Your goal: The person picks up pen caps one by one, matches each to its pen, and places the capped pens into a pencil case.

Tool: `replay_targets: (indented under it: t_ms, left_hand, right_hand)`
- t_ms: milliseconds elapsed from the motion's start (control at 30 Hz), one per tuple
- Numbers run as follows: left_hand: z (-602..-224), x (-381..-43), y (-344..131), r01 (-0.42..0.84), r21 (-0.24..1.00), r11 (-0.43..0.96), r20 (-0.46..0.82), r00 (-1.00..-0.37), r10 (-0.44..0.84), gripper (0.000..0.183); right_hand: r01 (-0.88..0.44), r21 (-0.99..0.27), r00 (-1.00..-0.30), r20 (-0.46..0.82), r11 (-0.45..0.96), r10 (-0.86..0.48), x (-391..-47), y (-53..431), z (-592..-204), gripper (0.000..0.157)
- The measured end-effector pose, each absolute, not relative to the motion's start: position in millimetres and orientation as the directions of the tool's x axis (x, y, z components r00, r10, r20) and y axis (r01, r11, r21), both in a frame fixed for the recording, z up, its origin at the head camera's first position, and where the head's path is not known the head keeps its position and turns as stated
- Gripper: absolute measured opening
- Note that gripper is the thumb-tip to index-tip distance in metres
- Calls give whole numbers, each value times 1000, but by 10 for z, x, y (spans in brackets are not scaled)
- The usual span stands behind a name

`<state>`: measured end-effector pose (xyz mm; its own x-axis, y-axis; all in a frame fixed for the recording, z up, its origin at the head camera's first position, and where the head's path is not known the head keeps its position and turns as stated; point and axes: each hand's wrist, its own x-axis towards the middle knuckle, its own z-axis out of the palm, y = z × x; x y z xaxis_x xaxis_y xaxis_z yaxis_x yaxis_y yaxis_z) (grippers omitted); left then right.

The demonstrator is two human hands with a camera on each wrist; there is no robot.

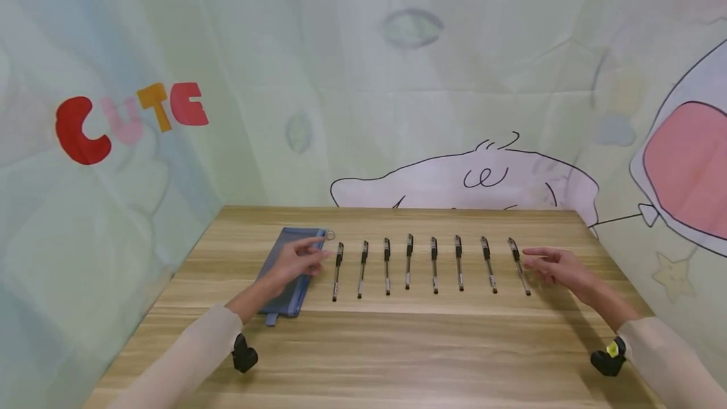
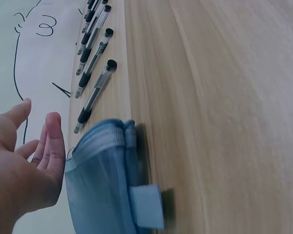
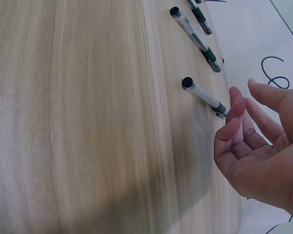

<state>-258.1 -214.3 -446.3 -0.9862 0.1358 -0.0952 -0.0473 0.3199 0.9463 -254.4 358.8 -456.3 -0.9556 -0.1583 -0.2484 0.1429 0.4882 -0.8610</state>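
Several black-capped clear gel pens lie side by side in a row across the wooden table, caps toward the back. My left hand [image 1: 295, 264] hovers over a blue zippered pencil pouch [image 1: 275, 298], its fingers loosely bent and holding nothing. Just right of those fingers lies the leftmost pen [image 1: 337, 273]. My right hand [image 1: 559, 273] is beside the rightmost pen [image 1: 519, 267], near its cap end, with nothing gripped. In the right wrist view the fingertips partly cover the cap end of that pen [image 3: 202, 95]; whether they touch it I cannot tell.
The wooden table [image 1: 397, 358] ends at a cloth backdrop [image 1: 363, 81] with printed drawings, which stands behind it and along both sides. A small ring [image 1: 330, 235] sits at the pouch's back corner, and a fabric tab [image 2: 147, 205] sticks out at its front end.
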Motion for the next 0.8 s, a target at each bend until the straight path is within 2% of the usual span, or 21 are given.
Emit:
replay_targets:
  t_ms: [267, 433, 533, 600, 800]
  left_hand:
    - [-4465, -2501, -2340, -67, 924, 378, -92, -995, 48, 59]
    - [-4512, -2481, -2477, -93, 868, 489, -58, -995, -87, 56]
    - [-4544, -2451, -2561, -58, 813, 580, 5, -994, -106, 58]
    - [-4551, -2427, -2591, -40, 763, 645, 31, -995, -100, 64]
    - [-4579, -2361, -2556, -76, 609, 789, 16, -994, -108, 101]
  right_hand:
    - [149, -852, -949, -266, 501, -171, -2556, 3456, -4556, 63]
    - [155, -862, -945, -272, 483, -181, -2580, 3344, -4573, 60]
    - [141, -867, -942, -265, 478, -203, -2584, 3281, -4577, 61]
    - [129, -866, -940, -261, 483, -218, -2582, 3233, -4570, 63]
    - [112, -880, -937, -248, 462, -246, -2588, 3076, -4538, 62]
